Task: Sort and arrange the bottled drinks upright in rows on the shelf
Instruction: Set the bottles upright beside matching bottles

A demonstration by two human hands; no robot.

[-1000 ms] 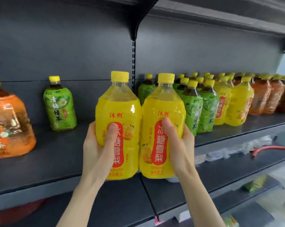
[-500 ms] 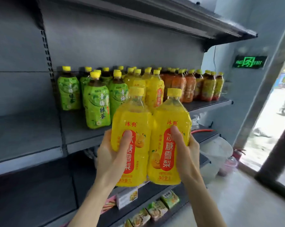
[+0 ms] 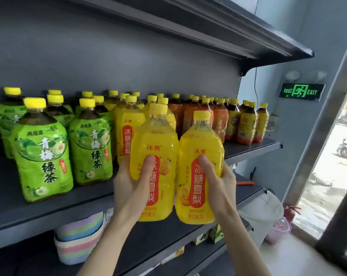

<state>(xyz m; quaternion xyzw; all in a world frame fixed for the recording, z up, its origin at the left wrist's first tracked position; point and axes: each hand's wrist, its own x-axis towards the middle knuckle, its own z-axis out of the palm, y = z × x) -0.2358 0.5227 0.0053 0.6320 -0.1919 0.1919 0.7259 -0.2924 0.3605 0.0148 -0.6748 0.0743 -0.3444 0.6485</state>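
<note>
My left hand [image 3: 131, 188] grips a yellow pear-drink bottle [image 3: 156, 148], and my right hand [image 3: 218, 182] grips a second yellow bottle [image 3: 200, 142] beside it. Both are upright, side by side, held in the air just in front of the dark shelf [image 3: 49, 208]. On the shelf stand rows of green tea bottles [image 3: 43, 154] at the left, yellow bottles [image 3: 126, 124] in the middle behind my bottles, and orange bottles [image 3: 218, 120] toward the right end.
An upper shelf [image 3: 228, 36] overhangs the bottles. Below are a lower shelf [image 3: 248, 190] with an orange-handled tool [image 3: 246, 183], striped bowls [image 3: 81, 240], small boxes and a white bag [image 3: 262, 208]. An exit sign [image 3: 302, 91] and window lie right.
With both yellow bottles in my grip, I have moved right along the shelf and closer to it. The green and yellow rows now sit right behind the bottles.
</note>
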